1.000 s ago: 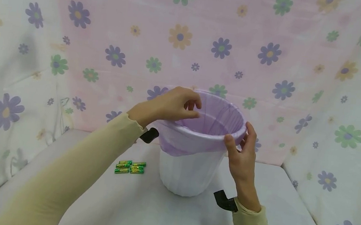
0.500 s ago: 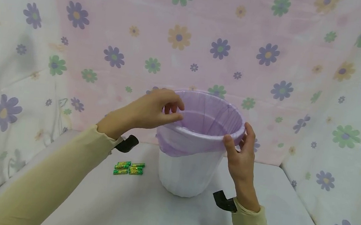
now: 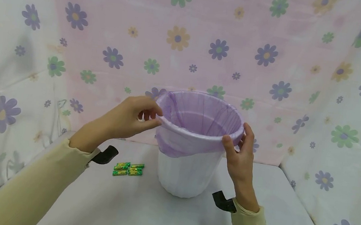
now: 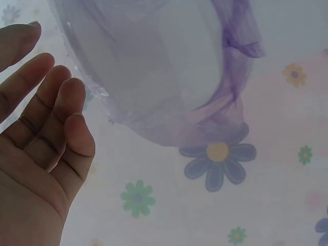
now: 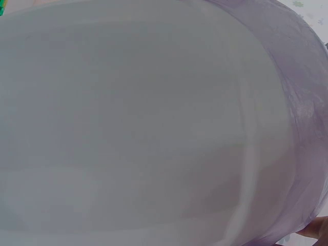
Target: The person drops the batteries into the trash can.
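A white trash can (image 3: pixel 187 177) stands upright on the table, lined with a thin purple garbage bag (image 3: pixel 176 149) folded down over its rim. At the left side of the rim is my left hand (image 3: pixel 127 118), its fingers loosely bent. In the left wrist view those fingers stand beside the bag's edge (image 4: pixel 154 123) with nothing between them. My right hand (image 3: pixel 242 163) holds the bagged rim on the right, thumb in front and fingers round the side. The right wrist view is filled by the can's wall (image 5: pixel 128 113); only a bit of hand shows at its lower corner.
Several green and yellow batteries (image 3: pixel 120 173) lie in two short columns on the table (image 3: pixel 156 220), left of the can. Flower-printed cloth (image 3: pixel 117 18) hangs behind and along both sides.
My left hand has drawn back leftward from over the can's opening to the left rim, uncovering that part of the bag. The right hand has stayed on the rim.
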`<state>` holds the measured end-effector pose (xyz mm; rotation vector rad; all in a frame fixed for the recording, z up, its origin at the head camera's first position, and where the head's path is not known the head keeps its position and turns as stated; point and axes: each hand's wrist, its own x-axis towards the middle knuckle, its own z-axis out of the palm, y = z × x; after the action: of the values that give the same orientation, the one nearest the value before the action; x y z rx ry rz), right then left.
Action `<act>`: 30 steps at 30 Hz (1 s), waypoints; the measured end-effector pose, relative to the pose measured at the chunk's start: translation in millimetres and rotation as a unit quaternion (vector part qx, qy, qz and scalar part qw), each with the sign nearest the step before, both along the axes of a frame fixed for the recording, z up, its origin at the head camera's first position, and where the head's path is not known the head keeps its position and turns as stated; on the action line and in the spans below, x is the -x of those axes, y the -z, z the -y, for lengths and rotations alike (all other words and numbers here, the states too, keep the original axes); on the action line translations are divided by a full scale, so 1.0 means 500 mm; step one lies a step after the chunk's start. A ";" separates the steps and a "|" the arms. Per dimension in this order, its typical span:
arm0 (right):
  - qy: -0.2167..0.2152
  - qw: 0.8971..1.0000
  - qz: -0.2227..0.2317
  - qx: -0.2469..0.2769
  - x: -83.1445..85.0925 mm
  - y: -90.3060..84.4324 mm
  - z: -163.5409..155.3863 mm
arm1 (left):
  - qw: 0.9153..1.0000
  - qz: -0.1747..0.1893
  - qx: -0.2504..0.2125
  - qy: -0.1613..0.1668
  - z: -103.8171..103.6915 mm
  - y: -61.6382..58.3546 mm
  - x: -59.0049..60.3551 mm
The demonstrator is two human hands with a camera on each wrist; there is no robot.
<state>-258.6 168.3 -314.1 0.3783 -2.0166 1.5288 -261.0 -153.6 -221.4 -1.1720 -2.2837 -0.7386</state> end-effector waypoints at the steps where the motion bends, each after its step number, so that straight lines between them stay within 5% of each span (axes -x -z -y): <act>1: 0.000 1.000 -0.001 0.000 0.000 0.000 0.000 | 1.000 -0.001 -0.002 0.000 0.004 0.006 -0.001; 13: 0.002 1.000 -0.005 -0.004 0.002 0.002 -0.002 | 1.000 0.020 0.011 -0.013 0.021 0.094 -0.005; 30: -0.002 1.000 0.001 0.000 0.002 0.000 -0.003 | 0.991 0.119 0.045 -0.028 0.013 0.251 0.012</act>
<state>-259.5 169.9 -314.3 0.3802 -2.0179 1.5318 -267.3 -160.0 -346.6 -1.1036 -2.5595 -0.7998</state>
